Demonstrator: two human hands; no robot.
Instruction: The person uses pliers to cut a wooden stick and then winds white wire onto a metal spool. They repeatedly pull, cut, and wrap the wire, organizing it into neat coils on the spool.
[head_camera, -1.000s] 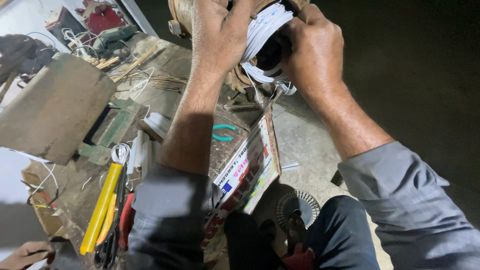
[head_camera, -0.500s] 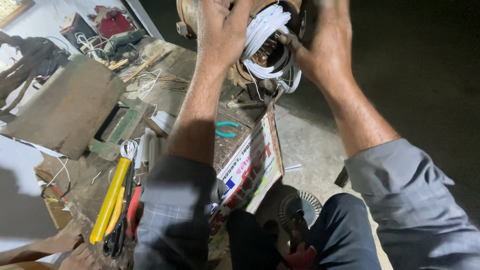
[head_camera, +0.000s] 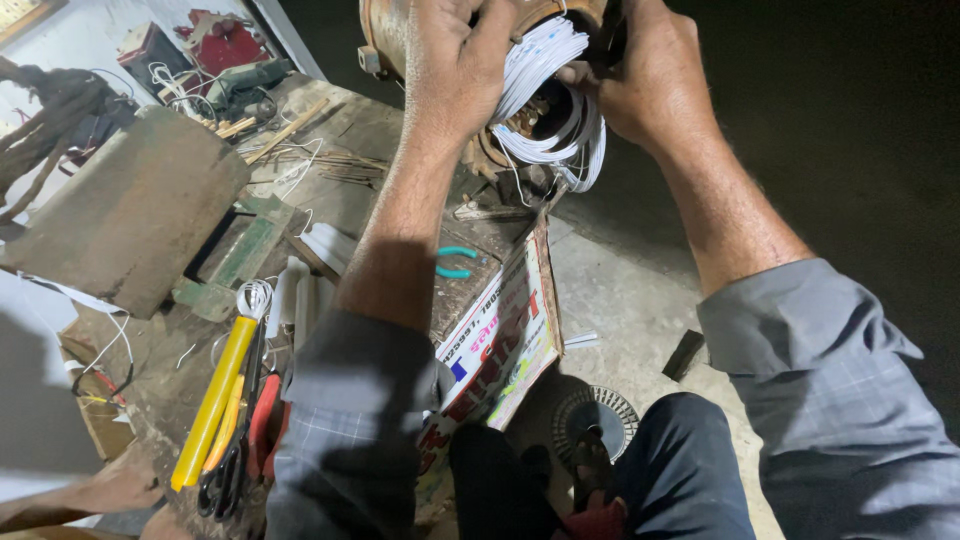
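Hands raised w/ forearms extended, left hand (head_camera: 455, 65) fisted on white wire coil (head_camera: 545, 95), right hand (head_camera: 640, 80) pinching coil's edge

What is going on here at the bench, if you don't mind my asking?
A person is working with both hands on a bundle of white wire coils at the mouth of a rusty round metal housing. The left hand grips the coils from one side, and the right hand presses on them from the other. On the cluttered wooden bench lie a yellow-handled tool, teal-handled pliers and loose wire. A printed board leans against the bench.
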